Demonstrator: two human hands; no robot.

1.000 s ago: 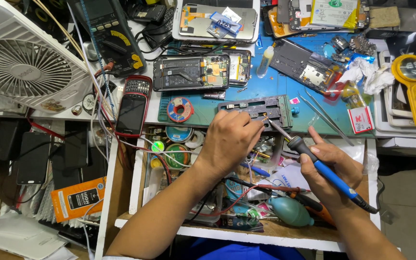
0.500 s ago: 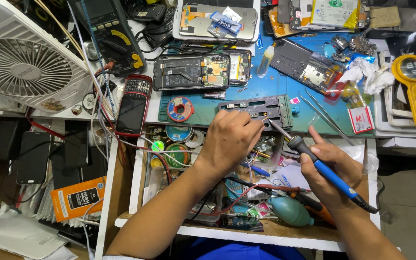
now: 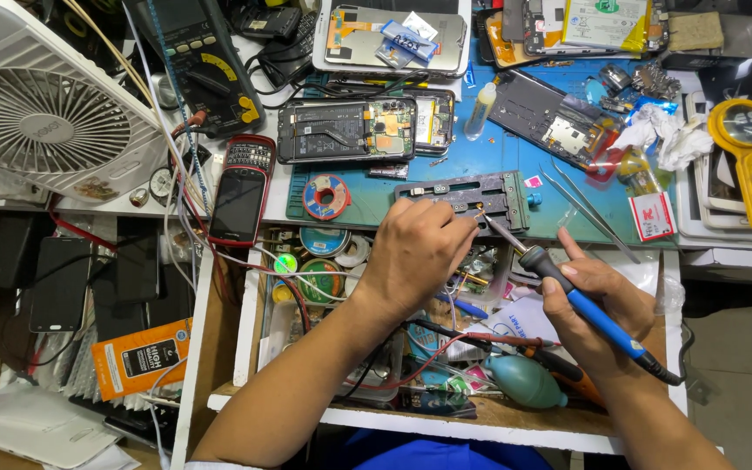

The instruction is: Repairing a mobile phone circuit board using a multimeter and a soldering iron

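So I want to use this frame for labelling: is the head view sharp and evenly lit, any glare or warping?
Head view: sharp across the bench, both the left hand and the right hand with the soldering iron unblurred; light even and soft, shadows faint; mild glare on the red phone; the fan at the corner looks stretched by the wide lens.

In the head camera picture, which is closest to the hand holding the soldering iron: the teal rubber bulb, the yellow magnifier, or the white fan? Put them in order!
From the right hand:
1. Teal bulb, just below and to the left of the hand, in the tray.
2. Yellow magnifier, up at the far right of the bench.
3. White fan, far off at the top left corner.
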